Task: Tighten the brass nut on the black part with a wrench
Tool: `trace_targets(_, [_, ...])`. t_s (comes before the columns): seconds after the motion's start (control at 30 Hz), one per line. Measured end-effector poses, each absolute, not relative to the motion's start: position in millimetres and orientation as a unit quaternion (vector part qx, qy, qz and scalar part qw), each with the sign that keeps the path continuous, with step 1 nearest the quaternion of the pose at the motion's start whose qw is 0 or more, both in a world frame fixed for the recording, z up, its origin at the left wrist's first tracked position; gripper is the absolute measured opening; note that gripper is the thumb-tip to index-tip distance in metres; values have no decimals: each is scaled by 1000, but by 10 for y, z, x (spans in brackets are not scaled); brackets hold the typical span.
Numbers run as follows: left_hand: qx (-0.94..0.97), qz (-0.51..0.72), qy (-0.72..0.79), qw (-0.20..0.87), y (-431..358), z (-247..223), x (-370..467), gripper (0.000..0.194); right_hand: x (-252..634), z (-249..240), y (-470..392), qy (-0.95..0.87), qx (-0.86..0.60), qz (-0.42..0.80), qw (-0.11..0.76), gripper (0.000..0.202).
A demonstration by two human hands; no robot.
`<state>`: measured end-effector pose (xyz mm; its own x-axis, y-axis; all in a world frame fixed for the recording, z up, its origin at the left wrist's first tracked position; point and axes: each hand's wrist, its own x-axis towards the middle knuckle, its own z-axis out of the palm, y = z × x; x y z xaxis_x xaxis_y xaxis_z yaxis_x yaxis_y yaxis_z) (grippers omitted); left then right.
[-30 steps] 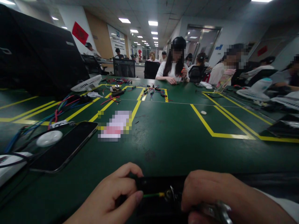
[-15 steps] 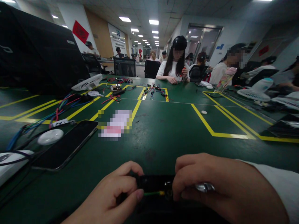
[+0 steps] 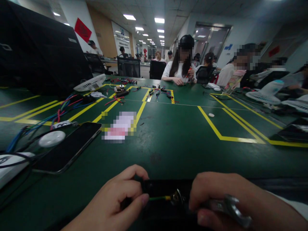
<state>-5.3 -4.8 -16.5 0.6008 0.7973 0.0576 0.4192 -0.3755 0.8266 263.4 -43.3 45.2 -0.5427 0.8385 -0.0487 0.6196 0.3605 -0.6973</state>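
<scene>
My left hand [image 3: 127,195] is closed, its thumb and fingers pinching a green wire [image 3: 156,198] with a yellow crimped end. That end reaches a small shiny metal fitting [image 3: 177,196] on a dark, black part [image 3: 161,186] at the table's near edge. Its outline is hard to make out in the shadow. To the right, my right hand [image 3: 226,195] is wrapped round a silver open-end wrench [image 3: 233,208], whose jaw sticks out at the lower right. Whether the wrench's other end touches the fitting is hidden by my fingers.
A black phone [image 3: 69,147], a white round disc [image 3: 52,139] and bundled wires [image 3: 60,112] lie at left. A pixelated paper [image 3: 121,128] is ahead on the green table [image 3: 168,144]. Small wired parts [image 3: 160,93] lie farther back, where a person [image 3: 179,67] sits opposite.
My right hand has shifted right and slightly down, away from the metal fitting, and turned so more of the wrench shows. My left hand stays nearly still on the wire.
</scene>
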Motion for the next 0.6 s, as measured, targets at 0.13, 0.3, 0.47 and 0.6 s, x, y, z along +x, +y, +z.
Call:
trace_targets(0.13, [798,200,380,422,-65,-195,-80,27,2582,419,-409,-823,-445,304,178,11])
trace_targets(0.3, [795,163,377,446,-60,-185,-76,28,2527,504,-357,-826,-447,297,174,14])
trace_targets(0.47, [797,164,369,448,-45,-181,-63,29,2483,690,-194,-844,-413,334,76,20])
trace_targets(0.6, [800,160,366,447,-48,-198,-66,30,2425,743,-129,-827,-449,327,89,10])
